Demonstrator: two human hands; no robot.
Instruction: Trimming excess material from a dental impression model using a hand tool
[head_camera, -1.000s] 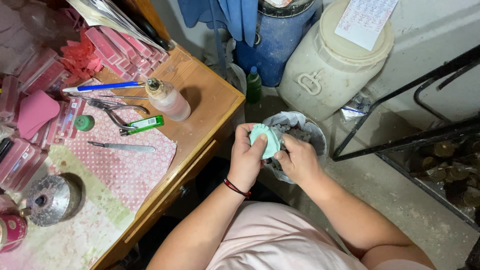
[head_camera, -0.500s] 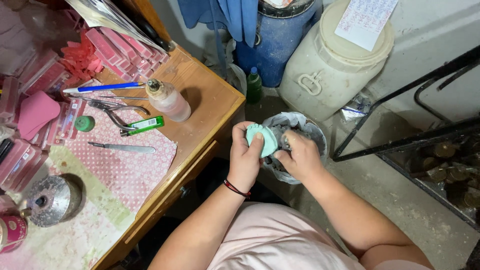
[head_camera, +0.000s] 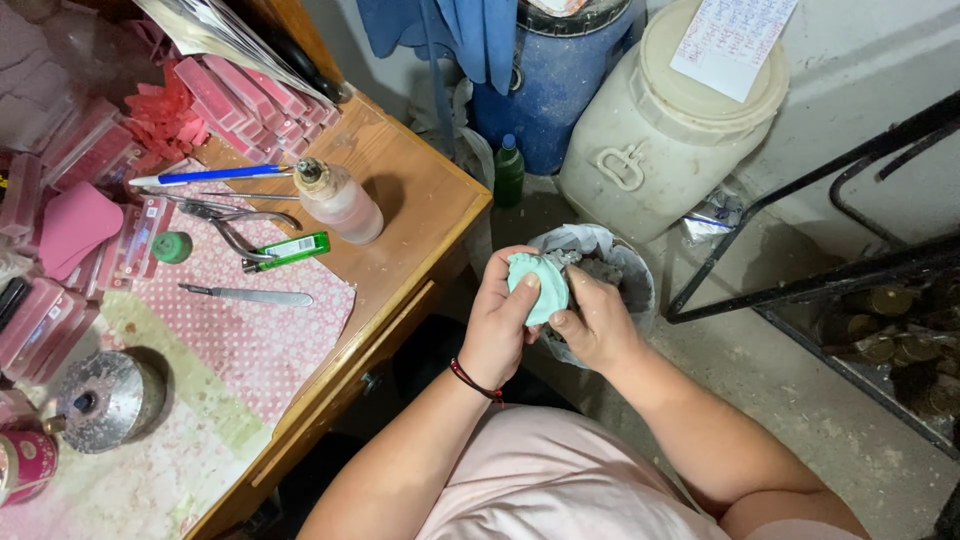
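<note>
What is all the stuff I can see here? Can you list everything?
Mint green lump: one, pale green, held over the bin.
Waste bin: one, lined with a pale bag, on the floor beside the desk.
Wooden desk: one, brown, at left.
Glass bottle: one, clear, on the desk.
Lighter: one, green, beside the bottle.
Pliers: one, metal.
Pen: one, blue and white.
White drum: one, by the wall.
Blue barrel: one, behind.
Left hand: grips the lump.
Right hand: pinches the lump's edge.

Likely home workshop: cluttered desk (head_camera: 420, 210), pliers (head_camera: 235, 222), drums (head_camera: 560, 80).
</note>
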